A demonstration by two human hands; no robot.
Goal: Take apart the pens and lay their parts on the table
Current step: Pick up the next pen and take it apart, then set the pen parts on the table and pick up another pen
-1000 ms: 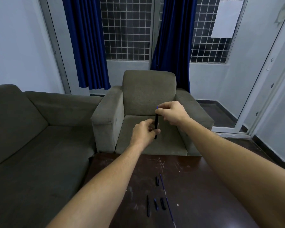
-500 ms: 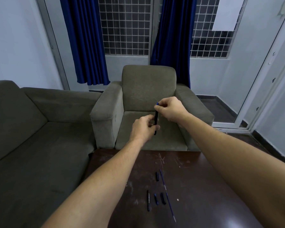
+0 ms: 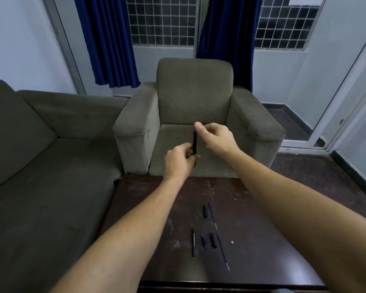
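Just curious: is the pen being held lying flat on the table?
No, both hands hold the pen upright in the air beyond the table.

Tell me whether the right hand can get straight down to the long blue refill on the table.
Probably yes. The right hand hovers above the table; nothing covers the blue refill, though its fingers are at the pen.

The pen (image 3: 194, 144) is black with a blue tip. The table (image 3: 262, 240) is dark brown with pale scratches. The armchair (image 3: 194, 96) and sofa (image 3: 40, 155) are olive-grey. The curtains (image 3: 106, 39) are deep blue, and white grilles (image 3: 161, 20) cross the windows.
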